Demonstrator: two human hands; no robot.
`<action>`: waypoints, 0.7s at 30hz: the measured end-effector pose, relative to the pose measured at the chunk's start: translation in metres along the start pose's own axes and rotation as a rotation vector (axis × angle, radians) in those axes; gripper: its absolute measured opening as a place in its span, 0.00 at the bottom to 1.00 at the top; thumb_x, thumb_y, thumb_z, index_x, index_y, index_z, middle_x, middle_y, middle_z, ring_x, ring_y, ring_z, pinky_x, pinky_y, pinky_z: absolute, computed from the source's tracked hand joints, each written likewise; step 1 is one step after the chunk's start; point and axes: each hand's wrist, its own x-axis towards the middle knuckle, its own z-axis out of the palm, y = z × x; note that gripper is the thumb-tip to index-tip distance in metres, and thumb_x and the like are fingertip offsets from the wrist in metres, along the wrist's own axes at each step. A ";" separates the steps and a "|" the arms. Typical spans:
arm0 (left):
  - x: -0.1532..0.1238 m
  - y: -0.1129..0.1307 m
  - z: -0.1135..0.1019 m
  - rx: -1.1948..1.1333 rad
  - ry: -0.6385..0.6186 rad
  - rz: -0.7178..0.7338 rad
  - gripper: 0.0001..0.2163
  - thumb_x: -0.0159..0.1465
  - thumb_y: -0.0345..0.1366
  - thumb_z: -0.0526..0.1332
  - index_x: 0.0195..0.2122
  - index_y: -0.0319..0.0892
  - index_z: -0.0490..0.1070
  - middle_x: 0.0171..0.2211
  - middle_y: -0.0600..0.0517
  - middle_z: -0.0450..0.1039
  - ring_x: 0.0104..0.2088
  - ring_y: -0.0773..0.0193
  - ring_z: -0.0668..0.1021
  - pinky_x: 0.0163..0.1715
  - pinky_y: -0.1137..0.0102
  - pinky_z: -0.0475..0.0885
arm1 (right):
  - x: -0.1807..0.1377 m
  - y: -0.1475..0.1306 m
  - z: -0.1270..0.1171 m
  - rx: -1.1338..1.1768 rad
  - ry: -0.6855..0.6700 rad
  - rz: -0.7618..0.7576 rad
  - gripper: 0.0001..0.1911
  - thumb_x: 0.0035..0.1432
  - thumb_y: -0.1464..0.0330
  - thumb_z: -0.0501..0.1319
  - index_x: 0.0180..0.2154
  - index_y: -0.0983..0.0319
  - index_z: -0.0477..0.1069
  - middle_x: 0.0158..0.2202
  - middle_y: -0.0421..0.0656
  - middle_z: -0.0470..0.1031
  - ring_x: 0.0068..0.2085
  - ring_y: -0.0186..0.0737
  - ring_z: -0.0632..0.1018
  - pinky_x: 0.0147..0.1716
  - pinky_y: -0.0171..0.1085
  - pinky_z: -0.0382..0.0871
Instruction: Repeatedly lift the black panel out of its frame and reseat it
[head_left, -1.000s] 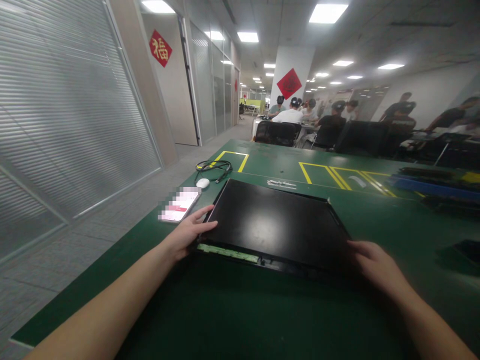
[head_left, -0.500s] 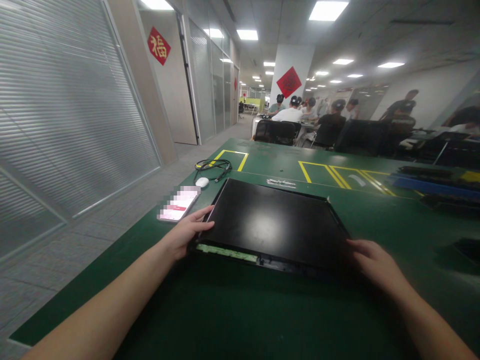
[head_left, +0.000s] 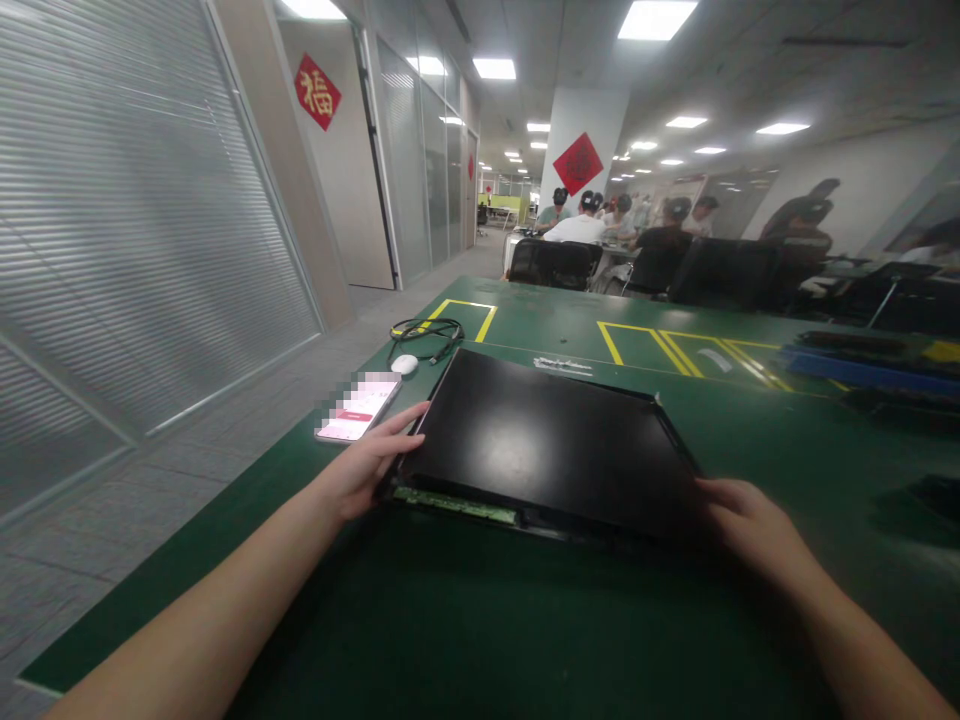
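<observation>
A flat black display panel [head_left: 547, 430] lies over a thin black frame [head_left: 577, 532] on the green table. Along the near left edge of the frame a green circuit strip [head_left: 454, 506] shows. My left hand [head_left: 367, 462] is closed around the panel's left edge, with the thumb and a finger at its side. At the near right corner, my right hand [head_left: 746, 515] grips the panel's edge; its lower fingers are in shadow. The panel's left side stands slightly above the frame.
Left of the panel lie a lit phone [head_left: 358, 415], a small white mouse [head_left: 404, 365] and a coiled black cable [head_left: 427, 332]. Whitish strips [head_left: 562, 366] lie behind it. Yellow tape [head_left: 645, 338] marks the far table. A blue tray [head_left: 840, 368] stands right; people sit beyond.
The panel's left side and far left corner have risen a little from the frame, and my left hand has moved slightly up with it. My right hand stays nearly in place.
</observation>
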 end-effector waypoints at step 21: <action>0.001 0.002 0.000 0.057 0.032 0.089 0.37 0.46 0.23 0.71 0.61 0.38 0.70 0.55 0.42 0.78 0.57 0.48 0.77 0.51 0.66 0.73 | 0.002 0.004 0.003 0.023 0.015 -0.016 0.22 0.50 0.66 0.56 0.45 0.62 0.80 0.48 0.52 0.78 0.44 0.48 0.80 0.38 0.41 0.74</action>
